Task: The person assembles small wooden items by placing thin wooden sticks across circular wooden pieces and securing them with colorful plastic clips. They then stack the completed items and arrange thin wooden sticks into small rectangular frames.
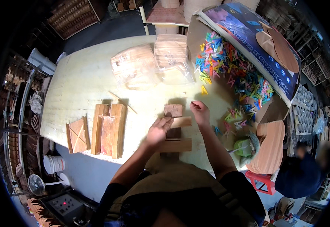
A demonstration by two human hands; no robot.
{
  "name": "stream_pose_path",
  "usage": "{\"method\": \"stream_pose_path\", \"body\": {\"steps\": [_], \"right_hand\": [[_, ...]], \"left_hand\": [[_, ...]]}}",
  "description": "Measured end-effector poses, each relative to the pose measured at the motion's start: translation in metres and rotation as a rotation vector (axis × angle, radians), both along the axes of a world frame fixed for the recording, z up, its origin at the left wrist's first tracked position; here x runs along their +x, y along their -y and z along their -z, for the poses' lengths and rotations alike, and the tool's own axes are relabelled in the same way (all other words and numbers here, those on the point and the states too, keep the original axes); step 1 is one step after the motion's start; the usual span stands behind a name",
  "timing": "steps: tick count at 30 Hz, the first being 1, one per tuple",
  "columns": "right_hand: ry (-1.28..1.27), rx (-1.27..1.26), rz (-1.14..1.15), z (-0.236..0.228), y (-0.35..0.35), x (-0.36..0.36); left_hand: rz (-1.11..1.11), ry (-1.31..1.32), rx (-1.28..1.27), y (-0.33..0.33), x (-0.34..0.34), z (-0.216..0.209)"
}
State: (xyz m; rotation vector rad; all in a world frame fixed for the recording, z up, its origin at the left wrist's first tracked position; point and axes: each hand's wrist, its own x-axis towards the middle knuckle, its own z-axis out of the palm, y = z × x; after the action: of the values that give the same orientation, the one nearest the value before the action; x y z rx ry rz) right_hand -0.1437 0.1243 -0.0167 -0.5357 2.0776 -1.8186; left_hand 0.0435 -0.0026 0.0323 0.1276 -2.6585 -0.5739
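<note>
- The left hand (158, 131) has its fingers bent over the left end of a pale, straight-edged wooden bar (182, 122), touching it; whether they clamp on it I cannot tell
- The right hand (200, 110), raised just to the right of that bar, has its fingers curled in and the tips together; whether anything small is pinched there I cannot tell
- The bar lies crosswise near the front edge of the pale yellowish desk (78, 77), between a reddish-brown rectangular block (173, 110) above and a second smooth, light-brown wooden bar (180, 145) below
- To the left stand a channel-shaped wooden form (118, 130) with thick sides and a smaller, flatter wooden frame (78, 135), a thin pale stick (124, 102) lying near them
- Beyond are two bundles of pale wood in clear, wrinkled plastic (134, 64) (170, 53)
- To the right, glossy multicoloured plastic clips (220, 56) spill from a brown cardboard box (197, 36)
</note>
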Motion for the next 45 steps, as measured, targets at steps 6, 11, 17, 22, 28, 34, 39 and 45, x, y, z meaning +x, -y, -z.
{"method": "stream_pose_path", "body": {"steps": [6,11,17,22,28,34,39,45], "right_hand": [[-0.761,0.121,-0.165,-0.031,0.102,-0.056],[-1.13,0.606,0.016,0.011,0.188,-0.122],[-1.168,0.813,-0.107,0.017,0.2,-0.151],[-1.018,0.797,-0.194,-0.009,0.167,-0.125],[-0.411,0.224,-0.371,-0.033,0.07,-0.076],[-0.348,0.169,-0.703,-0.051,0.017,-0.024],[-0.596,0.067,-0.883,-0.053,0.037,-0.028],[-0.829,0.394,-0.263,-0.023,0.142,-0.088]], "left_hand": [[0.018,0.017,0.132,0.001,0.003,-0.004],[0.014,-0.031,0.098,0.002,0.001,-0.002],[-0.027,0.054,0.116,0.001,0.0,-0.02],[-0.011,0.07,0.094,0.002,0.003,-0.015],[-0.023,-0.069,0.127,0.0,0.002,-0.012],[-0.138,-0.069,0.01,-0.007,-0.002,-0.005],[-0.064,-0.026,0.038,-0.002,0.002,0.007],[-0.049,-0.016,0.047,0.001,-0.003,-0.004]]}}
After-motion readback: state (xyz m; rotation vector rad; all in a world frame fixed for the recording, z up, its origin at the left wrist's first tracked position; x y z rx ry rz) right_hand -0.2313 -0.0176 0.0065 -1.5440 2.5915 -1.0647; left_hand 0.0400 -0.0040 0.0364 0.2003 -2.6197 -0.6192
